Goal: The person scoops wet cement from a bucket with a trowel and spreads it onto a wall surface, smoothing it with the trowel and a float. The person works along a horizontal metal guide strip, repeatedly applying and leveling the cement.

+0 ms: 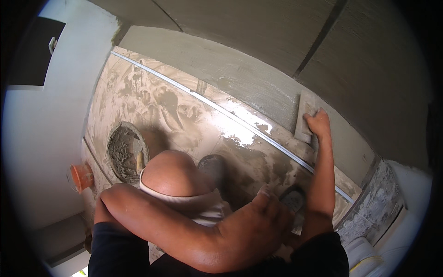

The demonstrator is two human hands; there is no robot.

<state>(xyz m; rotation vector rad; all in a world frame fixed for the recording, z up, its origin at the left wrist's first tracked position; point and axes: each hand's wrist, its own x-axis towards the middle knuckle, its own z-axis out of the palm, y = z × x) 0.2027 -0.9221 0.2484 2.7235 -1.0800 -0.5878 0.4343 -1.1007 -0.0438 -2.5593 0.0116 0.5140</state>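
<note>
My right hand (318, 123), on the right with its arm stretched forward, is closed on a flat rectangular plastering float (303, 111). The float lies against a long band of wet grey plaster (240, 78) along the foot of the wall. Low in the middle, my left hand (256, 219) hangs near my body with its back toward me, its thumb apart from loosely bent fingers. I see nothing held in it, though its palm is hidden. A greyish smear shows on the thumb tip.
A long metal straightedge (203, 99) lies across the smeared tile floor (170, 115). Left of my bare knee stands a bucket of mortar (121, 152) with a wooden-handled trowel (140, 161) in it. A small orange bucket (83, 177) is farther left. My shoes (293, 201) stand behind the straightedge.
</note>
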